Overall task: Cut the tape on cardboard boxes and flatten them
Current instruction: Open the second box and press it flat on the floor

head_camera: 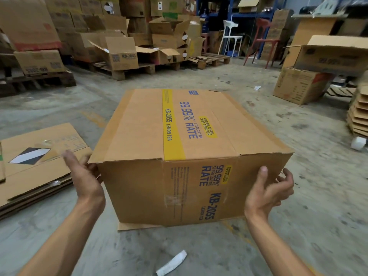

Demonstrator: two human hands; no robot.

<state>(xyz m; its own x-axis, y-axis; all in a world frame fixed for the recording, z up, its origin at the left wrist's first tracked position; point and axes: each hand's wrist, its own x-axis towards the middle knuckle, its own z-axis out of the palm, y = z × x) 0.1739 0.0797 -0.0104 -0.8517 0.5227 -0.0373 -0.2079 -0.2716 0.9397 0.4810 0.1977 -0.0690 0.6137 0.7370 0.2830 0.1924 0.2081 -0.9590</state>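
A large cardboard box (189, 156) printed KB-2055 sits in the middle of the concrete floor (298, 226), one flap poking out under its near bottom edge. The left hand (83, 174) presses flat against its left side, fingers straight; the right hand (268, 188) cups the near right corner edge, thumb on the front face — fingers curled behind. Flattened cardboard (35, 168) lies just left; bare floor spreads to the right and behind.
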